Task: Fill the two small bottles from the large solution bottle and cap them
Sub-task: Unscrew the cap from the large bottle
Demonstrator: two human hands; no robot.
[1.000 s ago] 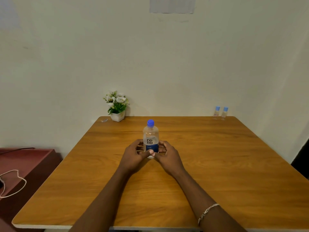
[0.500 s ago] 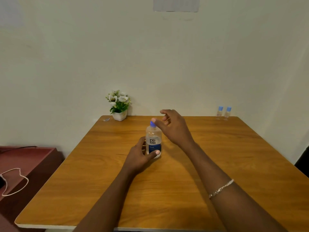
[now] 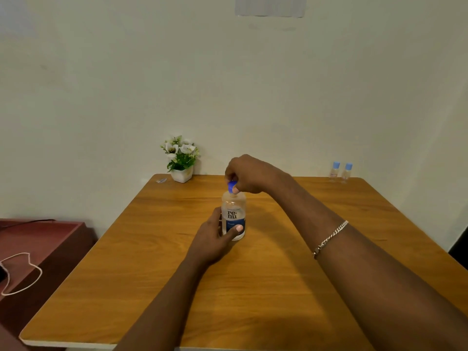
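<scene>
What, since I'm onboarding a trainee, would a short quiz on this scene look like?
1. True or false: the two small clear plastic bottles at the far corner of the wooden table are uncapped.
2. Which hand pinches the blue plastic cap of the large clear solution bottle?
3. The left hand holds the large bottle by: A cap, B body, C neither.
Key: 1 false; 2 right hand; 3 B.

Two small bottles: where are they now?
Head view: the two small bottles stand side by side at the table's far right corner by the wall, well right of the renu solution bottle.
</scene>
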